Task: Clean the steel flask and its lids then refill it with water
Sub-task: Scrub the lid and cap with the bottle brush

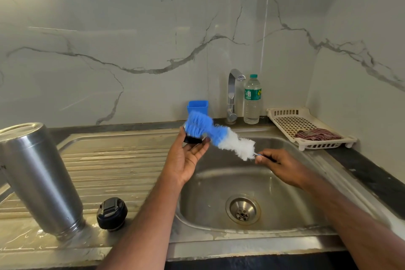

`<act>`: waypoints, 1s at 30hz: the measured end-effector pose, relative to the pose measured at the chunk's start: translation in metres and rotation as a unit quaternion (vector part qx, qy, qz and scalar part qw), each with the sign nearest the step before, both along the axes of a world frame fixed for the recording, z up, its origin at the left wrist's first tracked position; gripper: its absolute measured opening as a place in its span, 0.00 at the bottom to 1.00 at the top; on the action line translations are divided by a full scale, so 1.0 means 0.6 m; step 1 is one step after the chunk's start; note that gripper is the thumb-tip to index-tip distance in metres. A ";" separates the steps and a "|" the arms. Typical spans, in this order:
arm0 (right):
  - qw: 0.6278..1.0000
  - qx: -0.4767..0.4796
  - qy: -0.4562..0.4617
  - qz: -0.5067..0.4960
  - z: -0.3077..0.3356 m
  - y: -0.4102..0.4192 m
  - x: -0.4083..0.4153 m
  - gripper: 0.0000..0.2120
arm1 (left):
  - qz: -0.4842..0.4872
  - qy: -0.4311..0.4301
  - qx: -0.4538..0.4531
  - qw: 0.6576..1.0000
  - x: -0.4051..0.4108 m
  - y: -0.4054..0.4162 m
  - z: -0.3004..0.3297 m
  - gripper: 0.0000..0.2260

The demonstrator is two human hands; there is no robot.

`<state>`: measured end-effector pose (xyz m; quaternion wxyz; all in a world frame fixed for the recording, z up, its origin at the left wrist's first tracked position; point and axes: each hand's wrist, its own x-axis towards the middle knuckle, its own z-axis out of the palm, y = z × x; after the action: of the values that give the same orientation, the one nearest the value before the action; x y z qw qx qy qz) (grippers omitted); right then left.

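Note:
The steel flask (37,177) stands upside down, mouth down, on the drainboard at the left. Beside it lies a black inner lid (112,213). Above the sink's left rim my left hand (186,160) holds the steel outer lid (194,137), which has a black rim. The blue and white bottle brush (219,136) covers most of that lid, its blue bristles pressed against it. My right hand (276,164) grips the brush's thin handle over the basin.
The steel sink (306,182) has a drain at its centre. Behind it stand a tap (232,94), a blue plastic holder (197,106) and a clear water bottle (252,99). A white perforated tray (285,120) with a folded cloth (317,135) sits at the back right.

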<state>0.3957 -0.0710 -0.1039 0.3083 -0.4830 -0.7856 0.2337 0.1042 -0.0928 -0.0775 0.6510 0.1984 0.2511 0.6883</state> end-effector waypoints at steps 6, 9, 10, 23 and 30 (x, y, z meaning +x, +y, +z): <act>0.999 -0.006 0.033 -0.039 0.005 0.001 0.001 0.11 | -0.014 0.058 0.013 0.998 -0.005 0.001 -0.003 0.20; 1.000 -0.010 0.022 -0.017 0.003 -0.003 -0.002 0.10 | 0.017 0.140 0.029 0.990 -0.005 0.007 -0.007 0.24; 1.000 -0.009 0.022 -0.012 0.004 -0.004 0.001 0.10 | 0.047 0.197 0.029 0.979 -0.009 0.009 -0.010 0.23; 0.998 0.032 -0.011 -0.051 0.008 -0.001 0.014 0.11 | 0.260 0.498 0.024 0.827 -0.013 0.013 -0.024 0.26; 0.999 0.025 -0.017 -0.022 0.006 -0.001 0.016 0.11 | 0.184 0.441 0.072 0.875 -0.028 0.014 -0.017 0.24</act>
<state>0.4052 -0.0715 -0.1001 0.3121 -0.4963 -0.7853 0.1989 0.0873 -0.0846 -0.0880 0.3179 0.4780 0.4938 0.6531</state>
